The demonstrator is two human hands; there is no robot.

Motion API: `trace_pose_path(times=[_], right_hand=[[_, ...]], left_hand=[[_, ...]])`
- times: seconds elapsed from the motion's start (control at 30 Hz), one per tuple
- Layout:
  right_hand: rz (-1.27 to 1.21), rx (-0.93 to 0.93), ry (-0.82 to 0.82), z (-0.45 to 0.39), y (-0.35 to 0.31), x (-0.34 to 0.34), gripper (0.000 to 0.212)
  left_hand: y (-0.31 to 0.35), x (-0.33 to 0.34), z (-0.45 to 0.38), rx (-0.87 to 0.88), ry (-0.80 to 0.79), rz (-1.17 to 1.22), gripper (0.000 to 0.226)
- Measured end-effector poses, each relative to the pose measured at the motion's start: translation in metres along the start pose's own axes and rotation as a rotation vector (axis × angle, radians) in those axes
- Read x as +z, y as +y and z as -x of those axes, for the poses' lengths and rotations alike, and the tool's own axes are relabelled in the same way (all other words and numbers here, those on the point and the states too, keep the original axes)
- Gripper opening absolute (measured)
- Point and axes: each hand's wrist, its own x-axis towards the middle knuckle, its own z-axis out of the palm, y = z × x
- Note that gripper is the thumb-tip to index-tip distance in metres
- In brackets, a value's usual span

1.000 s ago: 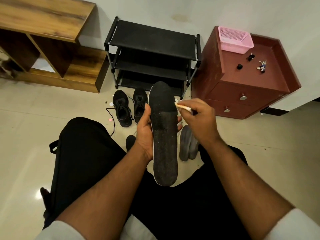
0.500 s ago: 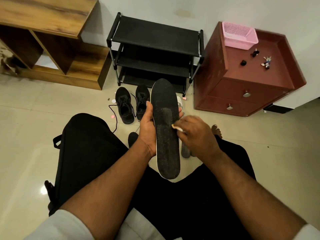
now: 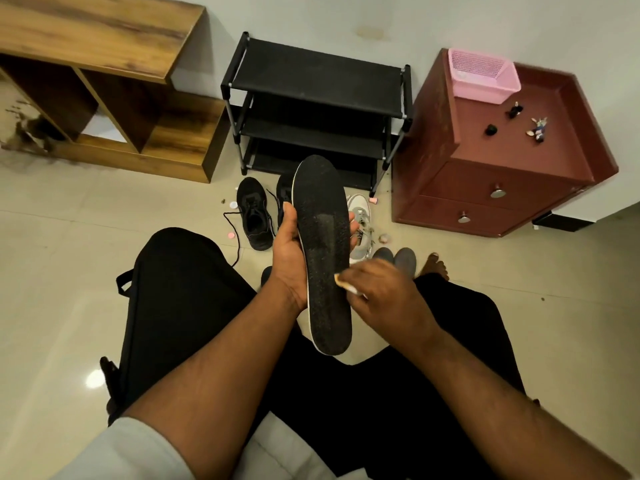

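Note:
A long black insole (image 3: 323, 237) with a white edge stands upright above my lap. My left hand (image 3: 289, 251) grips it from the left side, thumb in front and fingertips showing past its right edge. A darker streak runs down the insole's middle. My right hand (image 3: 384, 292) pinches a small white cloth or pad (image 3: 346, 284) and presses it against the insole's lower half.
On the floor ahead lie a pair of black shoes (image 3: 254, 216), a white shoe (image 3: 362, 226) and two grey insoles (image 3: 398, 258). Behind stand a black shoe rack (image 3: 315, 109), a wooden shelf unit (image 3: 104, 81) and a red drawer cabinet (image 3: 502, 181) bearing a pink basket (image 3: 483, 76).
My right hand has slid the white cloth down the insole, from its upper right edge to its lower half. A darker streak now shows down the middle of the insole.

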Motion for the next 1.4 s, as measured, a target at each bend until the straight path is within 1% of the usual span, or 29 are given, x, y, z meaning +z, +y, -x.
trace_pose_path(times=[0.07,0.13,0.2,0.33,0.47,0.57,0.67,0.77,0.83,0.93,1.03,1.13,1.27,1.4], right_hand=[[-0.003,0.023,-0.006,0.009,-0.003,0.002,0.021],[0.001,0.033,0.008,0.004,0.001,0.000,0.022],[0.020,0.021,0.027,-0.011,0.006,-0.007,0.020],[0.077,0.032,0.063,-0.057,0.022,-0.024,0.014],[0.115,0.014,0.058,-0.079,0.026,-0.025,0.014],[0.074,-0.006,0.021,-0.055,0.013,-0.015,0.015],[0.047,-0.011,-0.023,-0.013,-0.008,-0.002,0.020],[0.011,0.008,-0.040,0.011,-0.020,0.005,0.021],[0.008,0.009,-0.038,0.012,-0.019,0.005,0.021],[0.033,-0.001,-0.016,-0.007,-0.010,-0.001,0.019],[0.084,-0.006,0.028,-0.044,0.003,-0.006,0.014],[0.133,0.004,0.070,-0.081,0.013,-0.014,0.015],[0.143,0.027,0.112,-0.092,0.009,-0.012,0.014],[0.079,-0.008,0.042,-0.049,-0.013,0.001,0.018]], left_hand=[[-0.001,0.000,-0.001,-0.015,0.004,0.022,0.092],[-0.002,0.001,-0.001,-0.027,0.012,-0.008,0.092],[-0.003,0.002,0.002,-0.039,-0.016,-0.030,0.092],[-0.007,0.004,0.008,-0.025,-0.043,-0.079,0.078],[-0.003,0.002,0.011,-0.004,-0.074,-0.092,0.076],[0.003,-0.002,0.011,-0.003,-0.085,-0.038,0.074],[0.005,-0.007,0.005,-0.017,-0.069,-0.021,0.087],[0.007,-0.005,0.003,-0.043,-0.084,0.009,0.090],[0.007,-0.004,0.002,-0.044,-0.095,0.033,0.089],[0.007,-0.006,-0.001,-0.019,-0.073,0.026,0.086],[0.005,-0.003,0.004,-0.030,-0.109,0.020,0.079],[0.000,-0.002,0.008,-0.055,-0.158,-0.007,0.075],[0.003,-0.003,0.008,-0.020,-0.113,-0.029,0.073],[0.011,-0.006,0.004,0.037,-0.043,-0.007,0.074]])
